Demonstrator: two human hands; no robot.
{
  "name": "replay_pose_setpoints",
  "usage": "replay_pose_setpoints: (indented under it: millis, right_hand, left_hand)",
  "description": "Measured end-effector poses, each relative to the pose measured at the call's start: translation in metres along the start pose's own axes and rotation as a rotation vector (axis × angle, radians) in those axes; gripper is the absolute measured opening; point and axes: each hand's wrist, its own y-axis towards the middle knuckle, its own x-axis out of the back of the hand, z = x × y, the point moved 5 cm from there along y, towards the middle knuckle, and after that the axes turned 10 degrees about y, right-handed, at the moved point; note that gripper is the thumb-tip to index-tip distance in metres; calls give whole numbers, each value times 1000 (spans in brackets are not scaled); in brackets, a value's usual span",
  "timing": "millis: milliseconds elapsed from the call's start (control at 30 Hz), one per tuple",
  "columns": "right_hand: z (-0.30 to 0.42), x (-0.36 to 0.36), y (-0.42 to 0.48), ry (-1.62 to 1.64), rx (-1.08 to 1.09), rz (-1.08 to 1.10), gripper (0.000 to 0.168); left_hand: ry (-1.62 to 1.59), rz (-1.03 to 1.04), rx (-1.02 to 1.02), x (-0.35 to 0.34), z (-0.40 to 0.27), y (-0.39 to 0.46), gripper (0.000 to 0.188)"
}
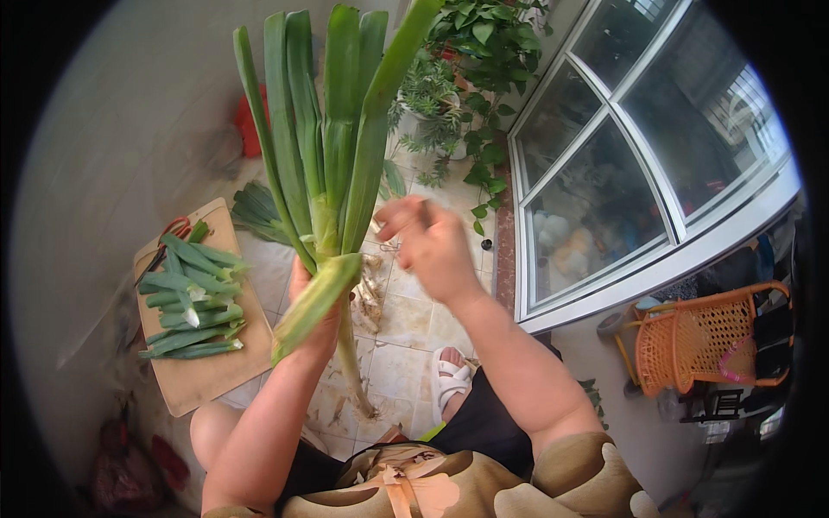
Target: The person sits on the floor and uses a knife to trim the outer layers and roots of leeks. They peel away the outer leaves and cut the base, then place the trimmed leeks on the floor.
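Observation:
My left hand point(324, 327) is closed around the stalk of a large leek or Chinese green onion point(341, 149), held upright before me. Its broad green leaves fan out at the top, and the pale stem runs down to stringy roots. One yellowing leaf point(317, 307) is bent over and hangs across my left wrist. My right hand point(434, 243), blurred by motion, is just right of the stalk, apart from it, with fingers loosely curled and nothing visible in them. More stalks point(369, 294) with roots lie on the floor behind, partly hidden.
At left, a cutting board point(214, 382) carries several cut green leaf bundles point(194, 317) and red-handled scissors point(175, 230). Loose leaves point(259, 213) lie beyond it. Potted plants point(427, 97) stand ahead, a framed glass door point(583, 175) at right, and an orange wicker chair point(699, 343) far right.

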Motion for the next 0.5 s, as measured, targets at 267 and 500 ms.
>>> replay_pose_setpoints:
  millis: [267, 500]
  right_hand:
    - [44, 21, 4, 355, 119, 54, 62]
    - [18, 6, -3, 168, 36, 69, 43]
  left_hand:
    - [431, -163, -188, -2, -11, 4, 53]
    - [599, 38, -137, -14, -9, -6, 48]
